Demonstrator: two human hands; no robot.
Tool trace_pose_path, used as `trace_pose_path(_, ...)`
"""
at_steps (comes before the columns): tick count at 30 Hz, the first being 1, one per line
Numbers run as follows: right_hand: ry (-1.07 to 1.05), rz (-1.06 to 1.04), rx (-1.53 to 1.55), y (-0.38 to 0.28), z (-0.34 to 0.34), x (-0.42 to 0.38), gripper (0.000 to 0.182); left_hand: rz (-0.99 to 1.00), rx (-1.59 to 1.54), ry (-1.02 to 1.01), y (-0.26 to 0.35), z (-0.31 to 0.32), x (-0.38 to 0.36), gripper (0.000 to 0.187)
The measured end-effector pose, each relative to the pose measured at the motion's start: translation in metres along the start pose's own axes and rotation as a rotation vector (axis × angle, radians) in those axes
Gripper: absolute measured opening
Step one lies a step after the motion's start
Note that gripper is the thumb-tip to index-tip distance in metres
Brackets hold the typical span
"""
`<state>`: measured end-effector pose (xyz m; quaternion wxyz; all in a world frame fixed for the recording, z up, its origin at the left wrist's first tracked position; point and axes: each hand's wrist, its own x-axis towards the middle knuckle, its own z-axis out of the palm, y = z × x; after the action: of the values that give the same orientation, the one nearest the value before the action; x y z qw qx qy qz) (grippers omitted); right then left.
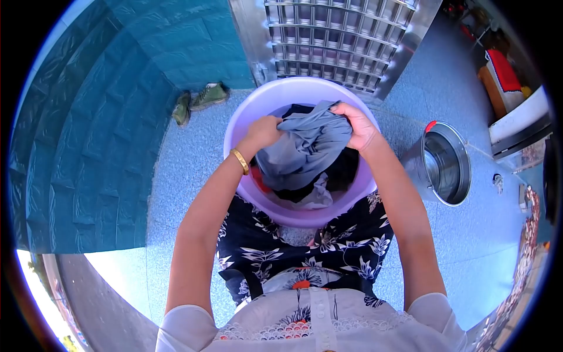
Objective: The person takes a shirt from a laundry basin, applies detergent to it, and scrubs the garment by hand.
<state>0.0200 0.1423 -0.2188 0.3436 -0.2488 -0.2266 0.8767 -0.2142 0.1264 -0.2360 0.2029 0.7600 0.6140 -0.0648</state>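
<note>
"One cloth (311, 146), grey. Where is it?"

"Held bunched over the tub (233, 138), a lilac one, nearer the far edge than the near. Its lower folds hang inside the rim."

"How is the left hand (265, 131)?"

"Closed on the cloth's upper left, inward of the tub's left edge. Fingers bent into the folds, tips partly hidden. Gold bangle (240, 161) at the wrist."

"And the right hand (359, 126)?"

"Pinching the cloth's upper right, thumb on top, toward the tub's right edge. Other fingers run behind the folds; cannot tell how tightly they curl."

"Rest of the tub?"

"Dark fabric (349, 167) under the cloth, showing on the right. A red piece (258, 179) by the left edge. A pale piece (319, 196) toward the near edge."

"Surroundings?"

"Patterned trousers (258, 252), knees either side of the near edge. A metal bucket (415, 161) off the tub's right edge, apart from it. Green shoes (210, 97) beyond the upper left edge, on the speckled floor (182, 158) by the teal wall (94, 146). Metal door (346, 41) past the far edge."
</note>
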Motion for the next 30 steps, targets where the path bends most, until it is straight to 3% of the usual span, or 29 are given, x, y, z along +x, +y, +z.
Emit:
trace_pose_path(1,-0.001,0.000,0.000,-0.005,0.007,-0.005,0.030,-0.008,-0.405,0.086,-0.013,0.015,0.012,0.044)
trace_pose_path(2,-0.049,-0.029,-0.205,-0.014,0.022,-0.015,0.032,-0.016,-0.811,0.172,-0.021,0.024,0.017,0.039)
trace_pose_path(3,-0.097,-0.054,-0.411,-0.018,0.028,-0.021,0.034,-0.021,-0.816,0.171,-0.019,0.022,0.014,0.039)
trace_pose_path(4,-0.027,-0.048,-0.628,-0.023,0.023,-0.020,0.037,-0.053,-1.282,0.117,-0.014,0.013,0.007,0.037)
trace_pose_path(5,-0.028,-0.047,-0.628,-0.029,0.010,-0.016,0.037,-0.083,-1.744,0.055,-0.010,0.003,0.001,0.034)
trace_pose_path(7,0.152,-0.077,-1.940,-0.039,-0.013,-0.007,0.036,-0.055,-1.767,-0.032,-0.002,-0.002,-0.005,0.039)
trace_pose_path(9,0.263,-0.018,-2.081,-0.047,-0.019,-0.002,0.036,0.092,-1.111,-0.151,-0.001,-0.002,-0.006,0.050)
trace_pose_path(10,0.382,0.045,-2.218,-0.050,-0.019,-0.002,0.036,0.197,-0.935,-0.145,0.006,-0.005,-0.017,0.045)
trace_pose_path(11,0.384,0.045,-2.217,-0.054,-0.021,-0.005,0.036,0.199,-0.934,-0.146,0.004,-0.004,-0.016,0.045)
trace_pose_path(13,0.254,0.075,-1.136,-0.062,-0.022,-0.011,0.037,0.258,-0.074,-0.110,-0.003,0.000,-0.014,0.041)
trace_pose_path(14,0.251,0.071,-1.138,-0.060,-0.022,-0.011,0.037,0.118,-0.087,-0.042,-0.001,0.002,-0.010,0.032)
trace_pose_path(15,0.252,0.082,-0.982,-0.056,-0.022,-0.011,0.040,0.119,-0.085,-0.039,-0.005,0.005,-0.006,0.032)
trace_pose_path(17,0.260,0.091,-0.825,-0.046,-0.026,-0.013,0.042,-0.007,-0.696,0.005,-0.014,0.012,0.002,0.028)
trace_pose_path(18,0.324,0.014,-0.919,-0.039,-0.029,-0.012,0.044,-0.006,-0.702,0.004,-0.008,0.011,-0.001,0.028)
trace_pose_path(20,0.419,-0.194,-1.250,-0.021,-0.057,0.000,0.043,-0.099,-1.612,0.151,0.011,0.004,-0.008,0.023)
trace_pose_path(21,0.415,-0.194,-1.250,-0.011,-0.055,0.001,0.043,-0.101,-1.611,0.154,0.012,0.012,0.000,0.023)
trace_pose_path(23,0.558,-0.710,-1.443,0.020,-0.039,-0.001,0.037,-0.180,-1.970,0.017,0.015,0.033,0.026,0.019)
trace_pose_path(25,0.334,-0.354,-0.930,0.049,-0.029,-0.003,0.034,-0.167,-1.945,0.043,0.036,0.036,0.030,0.011)
trace_pose_path(27,0.265,-0.092,-0.828,0.085,-0.031,0.008,0.031,-0.057,-1.854,0.015,0.056,0.038,0.028,0.007)
trace_pose_path(29,0.436,-0.214,-0.907,0.120,-0.055,0.028,0.030,-0.002,-1.753,0.082,0.102,0.019,0.002,0.008)
trace_pose_path(30,0.361,-0.326,-0.614,0.137,-0.086,0.050,0.035,0.083,-1.743,0.044,0.120,0.012,-0.013,0.009)
